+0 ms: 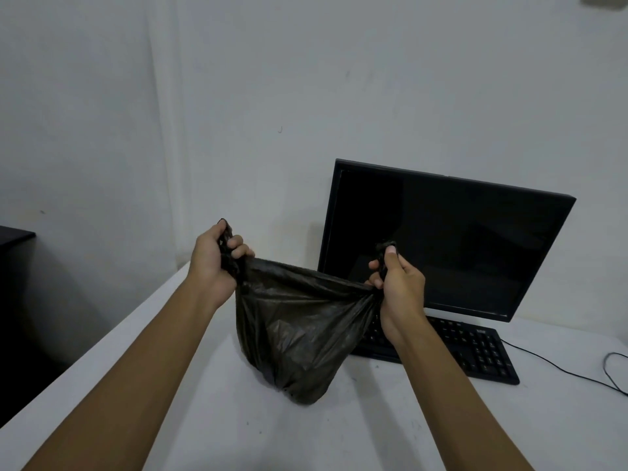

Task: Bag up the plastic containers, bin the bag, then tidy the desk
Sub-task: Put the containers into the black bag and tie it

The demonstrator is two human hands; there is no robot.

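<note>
The left hand (212,263) and right hand (397,283) each curl their fingers round a handle of the black bag (295,331), stretching its mouth between them; the bag's bulging bottom rests on the white desk (339,433), beside the keyboard (475,351).

The bag (295,321) was thin dark plastic — crinkled, faintly glossy; the desk (238,433) smooth, matt white; the monitor (441,239) glossy black glass, the keyboard (475,351) matt plastic.

Monitor (441,239) and keyboard (475,348) block the desk's (238,430) right rear.
</note>
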